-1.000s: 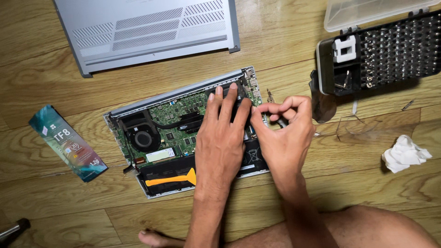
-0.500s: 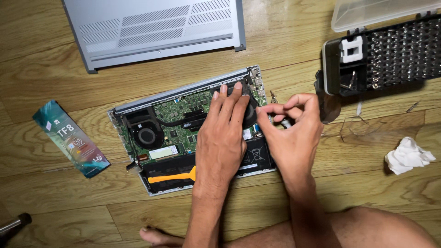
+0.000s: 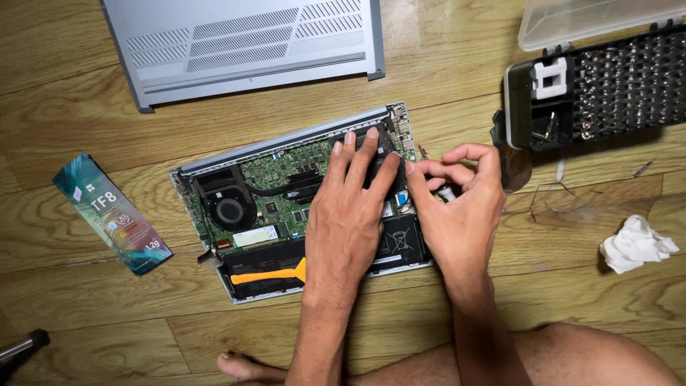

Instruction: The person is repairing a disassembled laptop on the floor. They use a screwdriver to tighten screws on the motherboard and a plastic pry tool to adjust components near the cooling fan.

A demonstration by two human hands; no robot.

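Your left hand [image 3: 350, 207] lies flat, fingers spread, on the opened laptop [image 3: 264, 207]; your right hand [image 3: 457, 207] pinches a small white-tipped object [image 3: 446, 191].

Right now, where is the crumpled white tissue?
In the head view, the crumpled white tissue lies on the wooden floor at the far right, below the black screwdriver bit case and to the right of the right hand.

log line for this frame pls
left hand flat on opened laptop | right hand pinching small white part at its right edge | bit case nearby
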